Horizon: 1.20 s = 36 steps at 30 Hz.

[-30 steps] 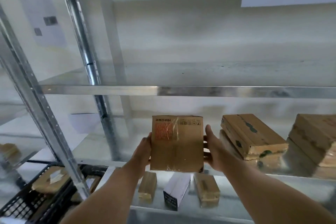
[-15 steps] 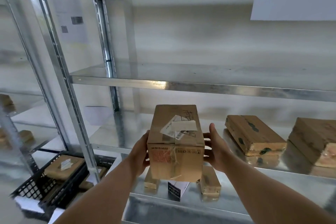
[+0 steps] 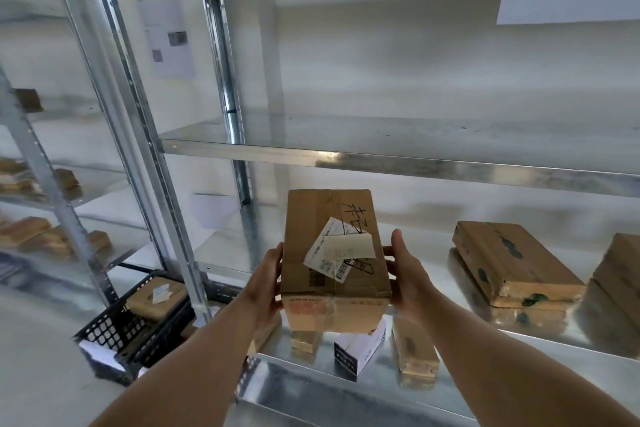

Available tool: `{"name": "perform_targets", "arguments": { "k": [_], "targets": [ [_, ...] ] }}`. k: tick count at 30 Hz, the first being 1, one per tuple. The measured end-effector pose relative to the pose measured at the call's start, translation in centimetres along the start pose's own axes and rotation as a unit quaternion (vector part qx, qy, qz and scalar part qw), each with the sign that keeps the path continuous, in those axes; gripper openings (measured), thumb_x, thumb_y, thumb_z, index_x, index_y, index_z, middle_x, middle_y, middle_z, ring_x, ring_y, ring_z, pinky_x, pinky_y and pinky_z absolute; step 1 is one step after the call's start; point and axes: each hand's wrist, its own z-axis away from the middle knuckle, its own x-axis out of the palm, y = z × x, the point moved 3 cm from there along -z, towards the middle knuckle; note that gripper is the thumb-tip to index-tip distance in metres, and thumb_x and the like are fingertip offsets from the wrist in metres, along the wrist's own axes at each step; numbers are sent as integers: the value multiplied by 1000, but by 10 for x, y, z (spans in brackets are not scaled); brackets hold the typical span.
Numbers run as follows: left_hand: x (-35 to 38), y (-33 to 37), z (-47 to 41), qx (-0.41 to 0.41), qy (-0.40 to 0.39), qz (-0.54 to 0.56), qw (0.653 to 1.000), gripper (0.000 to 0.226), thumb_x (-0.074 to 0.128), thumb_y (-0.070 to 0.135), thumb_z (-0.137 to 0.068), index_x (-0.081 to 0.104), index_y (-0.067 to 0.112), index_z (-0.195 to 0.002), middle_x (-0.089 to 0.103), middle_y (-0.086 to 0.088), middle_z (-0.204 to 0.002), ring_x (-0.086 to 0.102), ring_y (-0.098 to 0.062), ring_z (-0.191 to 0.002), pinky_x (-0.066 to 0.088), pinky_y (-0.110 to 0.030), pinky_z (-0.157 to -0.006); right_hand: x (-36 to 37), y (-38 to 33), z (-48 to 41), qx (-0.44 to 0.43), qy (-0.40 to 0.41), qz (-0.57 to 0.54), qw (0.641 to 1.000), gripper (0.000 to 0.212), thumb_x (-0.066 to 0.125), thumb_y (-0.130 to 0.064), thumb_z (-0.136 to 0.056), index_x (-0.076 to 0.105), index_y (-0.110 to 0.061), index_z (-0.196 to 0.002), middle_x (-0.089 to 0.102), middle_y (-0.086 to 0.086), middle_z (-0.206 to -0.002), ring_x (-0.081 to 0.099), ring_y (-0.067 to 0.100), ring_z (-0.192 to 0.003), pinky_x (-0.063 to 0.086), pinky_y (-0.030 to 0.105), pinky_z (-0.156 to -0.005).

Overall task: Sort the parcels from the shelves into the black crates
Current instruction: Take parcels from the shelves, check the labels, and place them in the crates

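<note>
I hold a brown cardboard parcel [image 3: 311, 218] in front of the metal shelves, about level with the shelf it came off. Its top faces me, with black handwriting and a loose white label. My left hand [image 3: 266, 277] grips its left side and my right hand [image 3: 405, 277] grips its right side, thumbs up along the edges. A black crate [image 3: 114, 333] stands on the floor at lower left, beside the shelf upright, with a brown parcel [image 3: 156, 298] lying in it.
Flat brown parcels [image 3: 512, 260] lie on the shelf to the right. Below the held parcel sit a white-and-black box [image 3: 360, 347] and small brown parcels [image 3: 414, 350]. A steel upright [image 3: 145, 156] stands between me and the crate. More parcels rest on the left rack [image 3: 24, 229].
The parcel has tipped in my hands, from its printed front facing me to its labelled top showing. The view has swung so the crate and left rack show more.
</note>
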Motion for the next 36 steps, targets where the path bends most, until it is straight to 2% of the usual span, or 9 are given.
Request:
{"name": "perform_targets", "arguments": {
  "k": [6,8,11,15,19,23,26,32,36],
  "targets": [
    [-13,-3,18,-6,68,30,997,53,43,59,-95,63,20,-124,70,-9,-119,65,-29,-111,48,-48,-101,26,11,-23,23,-32,11,999,63,37,-69,-98,62,-12,-110,74,18,-111,70,44,-103,51,64,-99],
    [-29,-9,28,-7,109,23,994,48,43,57,-97,62,21,-123,69,-6,-116,63,-24,-107,50,-44,-96,43,21,-32,41,-55,8,998,60,36,-66,-99,62,-13,-112,74,20,-112,72,42,-101,57,56,-90],
    [-61,-24,42,-26,148,26,988,45,43,56,-97,65,24,-119,66,-5,-119,62,-26,-112,45,-51,-103,74,44,-39,80,-92,22,992,59,37,-64,-101,62,-13,-118,75,21,-109,73,39,-97,59,45,-77],
    [-112,-35,60,-36,191,87,977,48,45,57,-97,69,16,-106,73,-3,-92,66,-24,-89,53,-39,-86,126,67,-47,98,-113,69,986,56,40,-62,-101,62,-12,-112,72,22,-111,70,41,-100,56,54,-90],
    [-171,-34,71,-39,222,94,970,45,46,50,-100,68,11,-105,70,-7,-92,68,-21,-78,55,-30,-65,190,95,-50,141,-155,108,972,64,41,-67,-98,70,-15,-120,74,19,-114,68,44,-107,50,61,-99],
    [-241,-27,72,-50,248,94,963,41,50,50,-97,69,14,-97,72,-4,-85,66,-24,-87,52,-41,-92,255,118,-59,162,-166,152,961,65,56,-70,-87,70,-12,-113,71,17,-114,63,43,-111,49,63,-98],
    [-300,-14,71,-50,254,94,961,41,45,52,-99,67,17,-96,72,1,-74,64,-19,-77,51,-33,-75,317,128,-70,158,-184,153,958,64,58,-69,-89,69,-11,-115,70,19,-119,64,43,-112,47,65,-102],
    [-422,30,80,-39,290,43,955,39,44,51,-100,67,22,-114,72,-2,-108,69,-14,-85,50,-27,-64,442,148,-82,149,-210,133,957,65,63,-65,-80,65,-15,-121,67,16,-121,61,42,-116,44,66,-105],
    [-488,42,78,-41,307,27,950,39,40,52,-101,66,28,-118,70,0,-115,64,-19,-106,52,-40,-94,507,166,-93,150,-209,129,958,54,56,-62,-92,65,-15,-116,69,16,-116,61,39,-115,39,67,-108]
  ]
}}
